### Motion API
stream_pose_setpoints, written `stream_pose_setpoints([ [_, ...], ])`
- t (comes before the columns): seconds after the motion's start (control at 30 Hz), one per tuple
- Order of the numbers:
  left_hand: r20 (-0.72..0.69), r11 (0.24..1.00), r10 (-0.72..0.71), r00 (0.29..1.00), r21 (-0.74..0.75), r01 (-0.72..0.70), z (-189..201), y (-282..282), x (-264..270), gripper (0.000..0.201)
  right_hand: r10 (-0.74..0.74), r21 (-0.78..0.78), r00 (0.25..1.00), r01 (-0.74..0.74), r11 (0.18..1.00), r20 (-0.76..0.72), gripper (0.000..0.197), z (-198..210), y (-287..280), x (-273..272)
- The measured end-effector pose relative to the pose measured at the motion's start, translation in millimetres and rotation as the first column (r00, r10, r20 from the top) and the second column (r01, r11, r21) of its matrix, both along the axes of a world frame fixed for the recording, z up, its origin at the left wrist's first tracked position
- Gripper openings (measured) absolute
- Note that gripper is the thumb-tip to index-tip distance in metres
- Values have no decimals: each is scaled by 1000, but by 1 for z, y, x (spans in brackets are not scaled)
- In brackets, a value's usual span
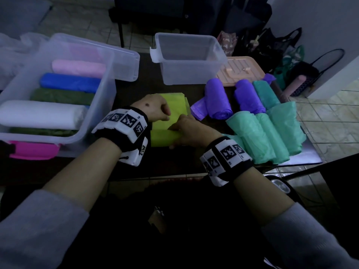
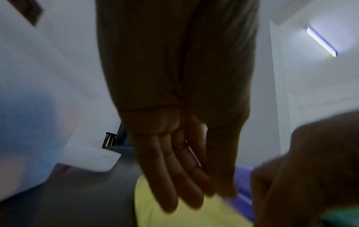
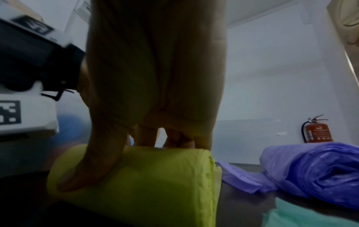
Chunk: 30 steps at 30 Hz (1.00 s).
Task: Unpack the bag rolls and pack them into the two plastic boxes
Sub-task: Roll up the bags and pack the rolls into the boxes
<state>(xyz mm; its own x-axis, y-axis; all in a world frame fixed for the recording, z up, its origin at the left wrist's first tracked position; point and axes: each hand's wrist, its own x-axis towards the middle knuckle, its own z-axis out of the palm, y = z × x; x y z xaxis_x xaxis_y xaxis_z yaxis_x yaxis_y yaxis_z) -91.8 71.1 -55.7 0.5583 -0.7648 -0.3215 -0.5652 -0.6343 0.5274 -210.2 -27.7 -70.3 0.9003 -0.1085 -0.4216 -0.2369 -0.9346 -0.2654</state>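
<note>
Two hands: both work on one lime-green plastic bag roll (image 1: pixel 165 131) lying on the dark worktop (image 1: pixel 136 90), between the two clear boxes and the loose rolls.
Right hand (image 1: pixel 186 131): clamped on the rolled-up near part of the lime-green roll; in the right wrist view the thumb (image 3: pixel 93 165) lies down its near face and the fingers curl over the top edge.
Left hand (image 1: pixel 153 107): laid on the flat, unrolled sheet at the far end; in the left wrist view the fingers (image 2: pixel 170 176) are straight and close together, pointing down at the yellow-green plastic. That view is blurred, so whether they press or only touch it I cannot tell.
Large clear plastic box (image 1: pixel 101 105): at the left, holding a white roll (image 1: pixel 38 114), dark green rolls (image 1: pixel 62 97), a blue roll (image 1: pixel 68 82) and a pink roll (image 1: pixel 77 67), lying side by side.
Small clear plastic box (image 1: pixel 186 74): at the far middle of the worktop, nothing visible in it.
Purple bag rolls (image 1: pixel 217 98): two, just right of the lime-green roll, one with a loose tail.
Mint-green bag rolls (image 1: pixel 266 133): several, packed side by side at the right edge, touching one another.
Peach plastic lid (image 1: pixel 242 68): flat behind the purple rolls, beside the small box.
Pink lid (image 1: pixel 33 150): under the near end of the large box.
</note>
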Motion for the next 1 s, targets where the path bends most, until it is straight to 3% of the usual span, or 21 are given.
stream_pose_setpoints([
  [0.13,-108,993,-29,994,110,41,17,4,-6,22,-100,93,994,96,991,39,73,6,-6,8],
  [0.23,-77,985,-29,997,165,42,18,7,-14,40,-160,162,986,150,975,53,59,7,-11,13],
  [0.53,33,964,-40,999,263,29,10,6,-24,66,-106,10,971,106,994,214,39,5,-5,10],
  [0.67,119,955,-69,990,296,31,8,2,-25,58,-41,-67,984,53,996,173,54,1,4,1],
  [0.8,62,938,-114,992,336,86,8,2,-23,64,18,-168,982,14,986,189,53,-2,11,-7],
  [1.0,-57,904,-163,985,392,172,7,12,-25,70,32,-79,998,-28,996,49,47,3,14,-8],
])
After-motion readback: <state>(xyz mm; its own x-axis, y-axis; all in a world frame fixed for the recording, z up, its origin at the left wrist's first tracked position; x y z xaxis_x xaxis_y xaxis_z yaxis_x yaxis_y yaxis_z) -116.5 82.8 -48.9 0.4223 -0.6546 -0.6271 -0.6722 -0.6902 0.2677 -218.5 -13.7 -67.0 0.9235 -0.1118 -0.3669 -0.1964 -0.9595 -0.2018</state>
